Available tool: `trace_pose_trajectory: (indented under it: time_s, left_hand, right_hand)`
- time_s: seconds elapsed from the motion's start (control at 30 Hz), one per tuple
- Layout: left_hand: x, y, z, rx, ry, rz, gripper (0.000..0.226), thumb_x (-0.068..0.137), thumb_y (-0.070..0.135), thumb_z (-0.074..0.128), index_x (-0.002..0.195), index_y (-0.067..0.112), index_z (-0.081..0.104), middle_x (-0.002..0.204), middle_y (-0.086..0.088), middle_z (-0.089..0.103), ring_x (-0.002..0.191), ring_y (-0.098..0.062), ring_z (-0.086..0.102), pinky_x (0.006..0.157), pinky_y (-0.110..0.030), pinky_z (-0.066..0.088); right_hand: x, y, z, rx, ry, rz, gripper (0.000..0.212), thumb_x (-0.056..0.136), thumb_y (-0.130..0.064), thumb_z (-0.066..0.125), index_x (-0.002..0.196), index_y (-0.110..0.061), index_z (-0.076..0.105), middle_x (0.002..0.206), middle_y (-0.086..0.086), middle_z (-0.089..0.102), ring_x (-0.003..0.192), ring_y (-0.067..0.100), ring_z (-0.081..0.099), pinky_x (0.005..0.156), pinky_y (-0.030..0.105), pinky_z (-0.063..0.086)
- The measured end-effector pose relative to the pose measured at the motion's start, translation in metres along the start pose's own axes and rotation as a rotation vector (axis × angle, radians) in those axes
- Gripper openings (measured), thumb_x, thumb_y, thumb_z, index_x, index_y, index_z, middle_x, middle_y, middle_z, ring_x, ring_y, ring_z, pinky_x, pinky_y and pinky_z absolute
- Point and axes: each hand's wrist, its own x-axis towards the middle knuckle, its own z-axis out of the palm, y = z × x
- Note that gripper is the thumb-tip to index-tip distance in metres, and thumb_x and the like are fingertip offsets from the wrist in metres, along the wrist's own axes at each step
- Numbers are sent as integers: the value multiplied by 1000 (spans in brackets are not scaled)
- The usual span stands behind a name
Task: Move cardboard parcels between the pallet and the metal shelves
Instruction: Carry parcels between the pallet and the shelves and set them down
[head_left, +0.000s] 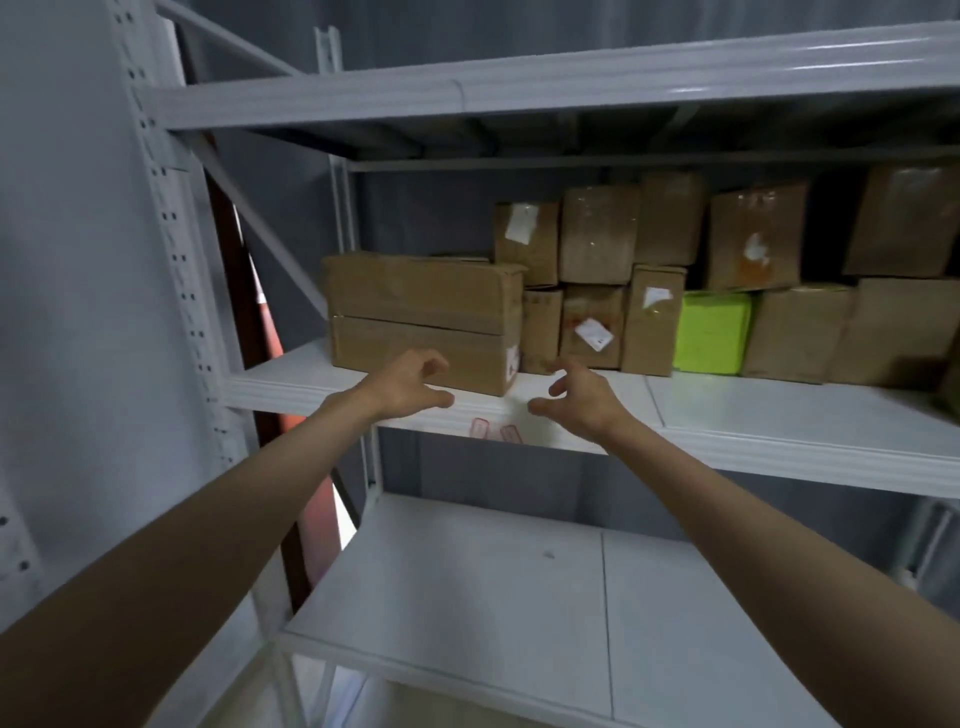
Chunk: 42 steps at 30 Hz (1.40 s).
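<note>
Fingers on the left hand (410, 384) and right hand (582, 400) are loose, holding nothing, by the big box (421, 317) on the shelf (779, 410).

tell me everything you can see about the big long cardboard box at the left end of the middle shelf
The long cardboard box is plain brown, with a seam running along its front and a small white label at its lower right corner. It lies flat on the white middle shelf, leftmost in the row, close beside smaller boxes. The left hand hovers before it without gripping it.
</note>
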Motion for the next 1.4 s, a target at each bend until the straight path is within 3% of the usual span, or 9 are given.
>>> trace_pose_trajectory:
  time_s: [0.27, 0.37, 0.47, 0.53, 0.6, 0.8, 0.97, 1.13, 1.4]
  left_hand:
    - [27, -71, -28, -49, 170, -144, 48, 83, 21, 74, 128, 15, 62, 128, -1, 64, 120, -23, 58, 106, -41, 45]
    - [39, -92, -33, -115, 271, -173, 19, 81, 9, 72, 96, 20, 70, 99, 3, 69, 98, -17, 62, 83, -25, 50]
    - [55, -109, -38, -186, 371, -213, 31, 81, 5, 74, 79, 32, 59, 85, 19, 56, 77, 3, 55, 69, -17, 40]
    - [66, -123, -41, -230, 389, -273, 35, 82, 10, 77, 109, 24, 61, 105, 13, 59, 94, 1, 57, 86, -25, 43]
    - [74, -134, -42, -293, 348, -393, 81, 83, 13, 77, 151, 15, 33, 144, -3, 46, 126, -21, 49, 98, -37, 47]
    - [105, -153, -22, -446, 373, -450, 105, 85, 3, 71, 160, 19, 0, 164, -6, 20, 145, -28, 30, 91, -30, 38]
    - [123, -165, -8, -487, 369, -401, 95, 81, -1, 69, 156, 21, 15, 142, -6, 45, 115, -19, 47, 87, -30, 42]
    - [119, -166, -3, -394, 503, -419, 97, 64, 23, 72, 151, 22, 30, 139, -6, 46, 127, -31, 50, 109, -52, 43]
    - [70, -157, 2, -315, 548, -420, 76, 63, 27, 68, 134, 14, 47, 117, -2, 34, 122, -31, 44, 108, -48, 41]
  right_hand:
    - [64, -20, 23, 141, -2, -22, 74, 87, -26, 77, 147, -11, 37, 142, 11, 53, 128, 30, 53, 105, 43, 46]
    - [89, -19, 27, 221, -3, -30, 87, 85, -27, 79, 154, -14, 27, 154, 9, 42, 137, 30, 45, 112, 44, 42]
    - [111, -10, 32, 249, 31, -26, 105, 80, -36, 83, 158, -17, 16, 161, 8, 28, 144, 30, 34, 116, 47, 36]
    - [122, 0, 36, 337, 3, -37, 116, 75, -38, 87, 159, -18, 10, 162, 7, 27, 147, 29, 32, 119, 49, 34]
    - [129, 13, 43, 413, -29, -57, 121, 73, -36, 89, 160, -18, 7, 162, 4, 30, 147, 25, 34, 119, 48, 33]
    - [133, 48, 65, 138, 63, -67, 105, 69, -74, 73, 151, -48, 12, 147, -12, 53, 123, 24, 60, 100, 46, 48]
    - [139, 59, 64, 197, 81, -76, 97, 68, -71, 75, 145, -53, 20, 141, -17, 57, 123, 21, 60, 103, 50, 47]
    - [139, 58, 64, 180, 99, -82, 95, 70, -60, 76, 148, -46, 23, 137, -9, 61, 120, 26, 61, 101, 49, 48]
    - [121, 53, 60, 269, 108, -102, 93, 74, -38, 79, 152, -37, 28, 126, -6, 64, 108, 22, 64, 99, 49, 51]
